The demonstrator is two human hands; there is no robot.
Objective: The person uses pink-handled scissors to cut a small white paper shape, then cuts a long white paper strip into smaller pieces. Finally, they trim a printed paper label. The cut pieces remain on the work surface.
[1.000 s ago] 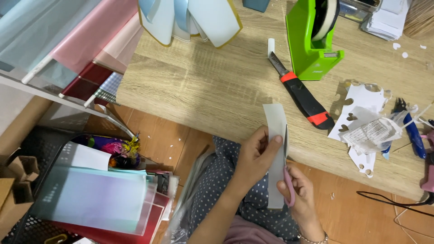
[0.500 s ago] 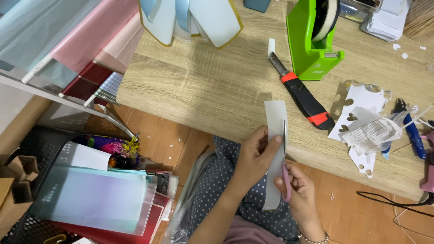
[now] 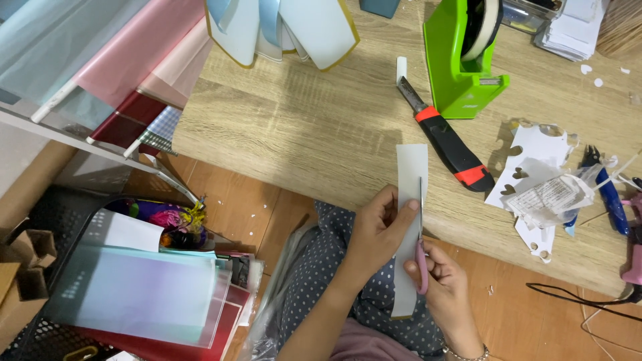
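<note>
**Fingers pinch the strip while the scissors climb its right edge**

Fingers (image 3: 394, 212) of the left hand (image 3: 378, 230) clamp a long pale paper strip (image 3: 409, 175) at its middle, thumb on the near face, the rest wrapped behind. The right hand (image 3: 445, 284) is closed around the pink handles of small scissors (image 3: 421, 230), blades pointing up along the strip's right edge.

Change since a second ago: the strip stands a little straighter and higher over the table (image 3: 301, 127) edge, and the thin blade reaches further up the paper. Half a second ago the blade tip sat lower. Reads as a lengthwise cut advancing, a narrow sliver being taken off the side. No separated sliver is visible, so I cannot tell how far the cut runs.

Position: the strip is held in the air above the lap, its top over the table front, its bottom end hanging between the wrists.

Around: black and orange utility knife (image 3: 447, 137) just beyond the strip's top; green tape dispenser (image 3: 465, 57) behind it; white punched scrap paper (image 3: 535, 150) to the right; rolls of pink and clear wrapping sheet (image 3: 114, 53) to the left.
</note>
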